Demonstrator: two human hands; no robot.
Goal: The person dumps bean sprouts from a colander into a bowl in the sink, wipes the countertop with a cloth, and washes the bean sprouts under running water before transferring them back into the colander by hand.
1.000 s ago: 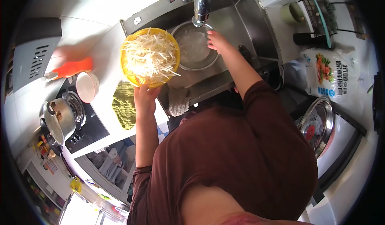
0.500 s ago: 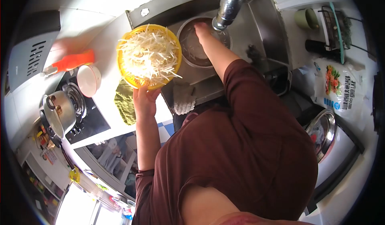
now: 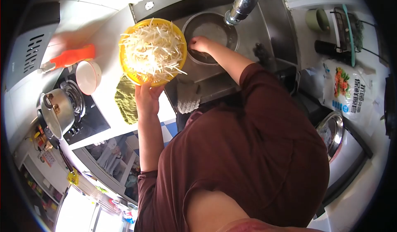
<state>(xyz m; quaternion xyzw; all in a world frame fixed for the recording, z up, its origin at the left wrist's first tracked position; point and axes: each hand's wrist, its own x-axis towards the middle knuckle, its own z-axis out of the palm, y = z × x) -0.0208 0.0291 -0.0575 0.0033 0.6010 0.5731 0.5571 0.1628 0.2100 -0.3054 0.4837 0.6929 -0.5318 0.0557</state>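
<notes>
My left hand grips the near edge of a yellow colander, fingers under it and thumb beside its rim. Pale bean sprouts are heaped in it, some poking past the edge. In the sink stands a round metal basin of water, just right of the colander. Over the basin's left side is my right hand, its fingers curled together. Whatever those fingers hold is too small to make out.
A metal faucet hangs over the sink's far side. Left of the colander are a green cloth, a white bowl, an orange bottle and a pot by the stove. A grey cloth lies on the sink's front edge.
My right hand has come up from the basin's far side to its left side, near the colander, and its fingers have curled. My left hand still holds the colander in about the same place.
</notes>
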